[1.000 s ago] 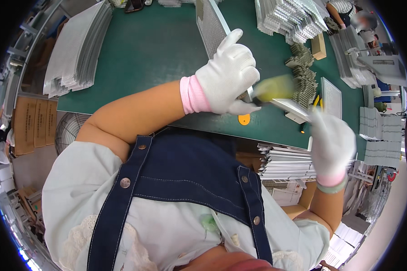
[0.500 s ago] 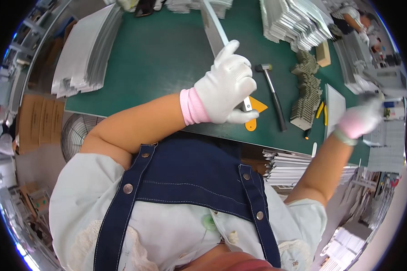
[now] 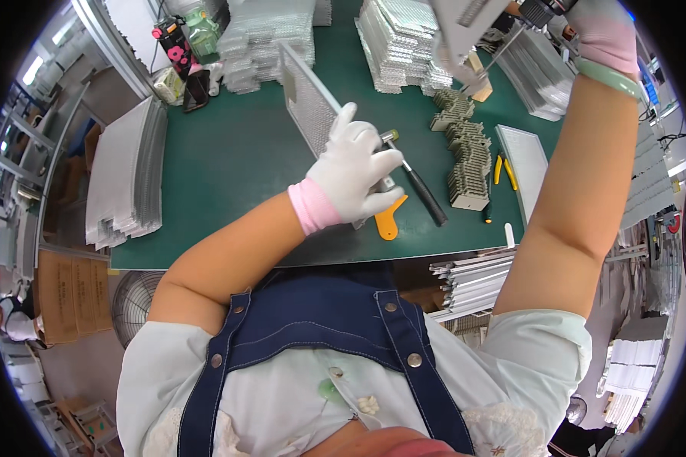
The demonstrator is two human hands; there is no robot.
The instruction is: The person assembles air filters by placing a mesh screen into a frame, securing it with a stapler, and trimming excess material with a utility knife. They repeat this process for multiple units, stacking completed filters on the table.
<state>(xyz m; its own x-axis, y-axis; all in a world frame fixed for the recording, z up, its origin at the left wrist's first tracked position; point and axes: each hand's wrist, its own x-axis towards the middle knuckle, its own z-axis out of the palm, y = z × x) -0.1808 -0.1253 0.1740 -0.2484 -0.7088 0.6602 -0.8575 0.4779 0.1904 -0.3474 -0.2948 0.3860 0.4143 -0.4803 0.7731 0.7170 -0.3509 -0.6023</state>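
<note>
The left hand (image 3: 349, 171) grips the near end of a framed mesh panel (image 3: 301, 103), which stands on edge over the desk (image 3: 213, 183), its long axis slanting away to the far left. Well apart to the panel's right, the right hand (image 3: 602, 30) is at a black screwdriver (image 3: 540, 12). Its fingers are cut off at the rim, so whether they clasp the tool cannot be told. The left hand hides the frame's near corner; the grey machine (image 3: 465, 23) is cropped.

The table (image 3: 229, 175) has a green top. Left of the table: a metal frame (image 3: 114, 47) and brown cartons (image 3: 72, 297). At the table's near left corner: a round wire-guarded fan (image 3: 133, 307). Grey floor (image 3: 91, 367) extends left of the table. A bright light (image 3: 32, 70) shines beyond its left side.
</note>
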